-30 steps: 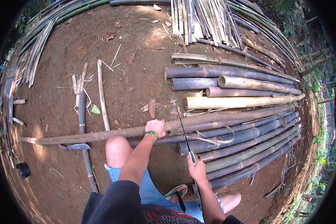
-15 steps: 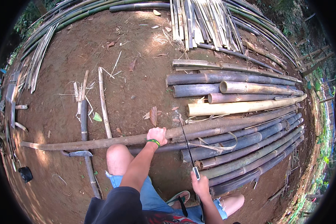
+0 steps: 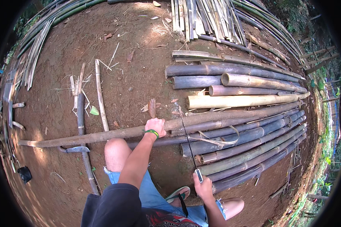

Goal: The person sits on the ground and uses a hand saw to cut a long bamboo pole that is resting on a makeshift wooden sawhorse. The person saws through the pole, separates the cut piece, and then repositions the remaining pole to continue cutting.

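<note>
My left hand [image 3: 155, 126], with a green and yellow band at the wrist, is closed on a long brown bamboo pole [image 3: 83, 139]. The pole runs crosswise in front of me, passing over my raised knee. In my right hand [image 3: 203, 186] is the handle of a handsaw [image 3: 189, 145]. Its thin dark blade slants away from me, seen nearly edge-on, and crosses the pole just right of my left hand. How deep the teeth sit in the bamboo cannot be made out. A curved-blade knife [image 3: 78, 149] lies below the pole's left part, near a dark bamboo piece [image 3: 90, 170].
Several dark bamboo poles [image 3: 231, 140] lie to the right, with pale poles [image 3: 238, 101] beyond them. Split bamboo strips [image 3: 212, 19] are piled at the far side. Left of me lie a pale stick [image 3: 101, 94] and a small black object [image 3: 24, 174]. Bare soil [image 3: 64, 109] surrounds these.
The view has tilted slightly, so the ground things sit higher in the picture. My right hand and the saw handle are slightly farther from the pole. My left hand keeps its grip.
</note>
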A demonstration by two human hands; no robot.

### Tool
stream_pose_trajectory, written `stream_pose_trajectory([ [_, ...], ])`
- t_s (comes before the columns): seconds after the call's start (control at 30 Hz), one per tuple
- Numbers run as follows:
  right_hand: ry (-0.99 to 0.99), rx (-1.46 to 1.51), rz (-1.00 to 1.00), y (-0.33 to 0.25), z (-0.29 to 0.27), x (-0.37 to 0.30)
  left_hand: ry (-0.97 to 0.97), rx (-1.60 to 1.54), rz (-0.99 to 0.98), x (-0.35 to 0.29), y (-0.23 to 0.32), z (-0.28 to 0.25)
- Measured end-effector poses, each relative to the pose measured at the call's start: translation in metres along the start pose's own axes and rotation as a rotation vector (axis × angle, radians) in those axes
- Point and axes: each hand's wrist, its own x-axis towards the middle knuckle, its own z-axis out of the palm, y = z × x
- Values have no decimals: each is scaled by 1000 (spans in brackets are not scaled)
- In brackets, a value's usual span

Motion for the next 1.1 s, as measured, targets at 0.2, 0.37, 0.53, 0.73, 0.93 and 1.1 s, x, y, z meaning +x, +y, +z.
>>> stream_pose_trajectory([
  [0.2, 25, 79, 42, -51, 52, 156, -51, 4, 27, 34, 6, 2],
  [0.37, 24, 102, -16, -49, 77, 166, -67, 28, -22, 33, -15, 9],
  [0.53, 78, 137, -41, -55, 73, 166, -19, 16, 15, 32, -11, 3],
  [0.73, -42, 19, 49, -93, 13, 127, -36, -91, 63, 9, -10, -11],
  [0.93, 21, 72, 40, -87, 18, 94, -209, -196, 71, 3, -5, -35],
  [1.1, 37, 76, 27, -92, 5, 76, -330, -336, 83, -9, -5, -38],
])
